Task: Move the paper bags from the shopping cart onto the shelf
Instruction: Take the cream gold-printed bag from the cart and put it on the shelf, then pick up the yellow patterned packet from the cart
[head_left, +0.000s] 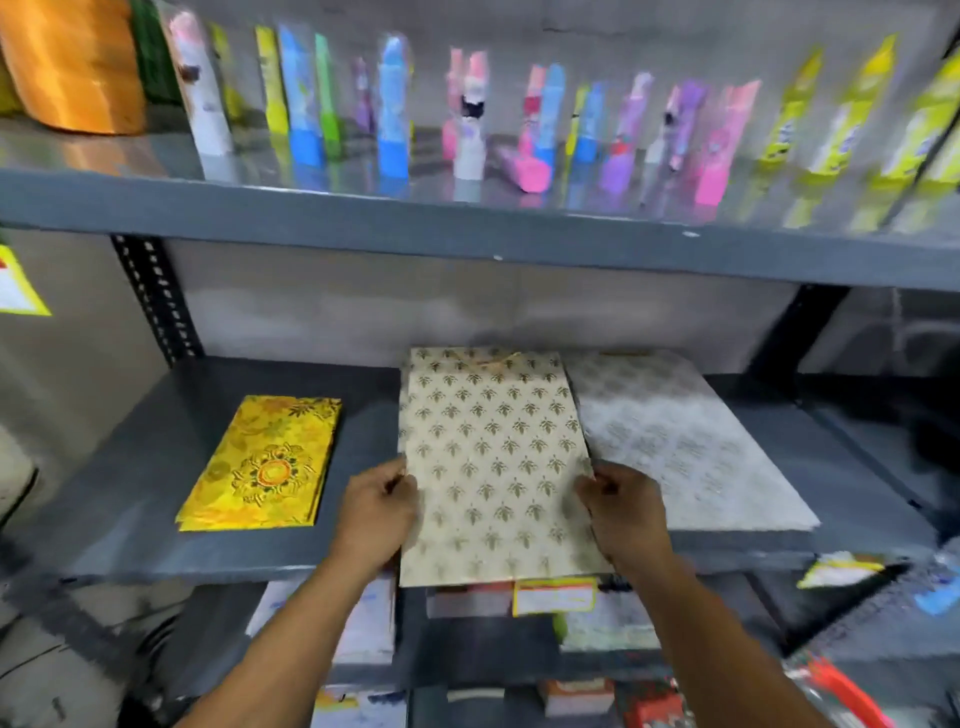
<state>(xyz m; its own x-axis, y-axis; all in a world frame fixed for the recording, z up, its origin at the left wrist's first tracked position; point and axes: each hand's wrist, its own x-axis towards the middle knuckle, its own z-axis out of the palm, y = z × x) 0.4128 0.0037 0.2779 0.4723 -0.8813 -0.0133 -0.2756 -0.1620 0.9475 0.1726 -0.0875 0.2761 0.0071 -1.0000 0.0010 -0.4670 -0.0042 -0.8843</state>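
Paper bag (493, 462) being laid flat on the grey shelf (156, 519), held at both long edges

Paper bag is looking light, thin and a little floppy, likely to bend or crease, so gripping the two side edges near the front end seems the sensible hold; the left hand (376, 512) and right hand (621, 512) are pinching those edges, fingers closed on the paper. It is cream with rows of small gold leaf motifs, its front end overhanging the shelf lip, lying between a yellow patterned bag (265, 462) well to its left and a pale grey-white bag (685, 441) just beside its right edge, possibly overlapping it
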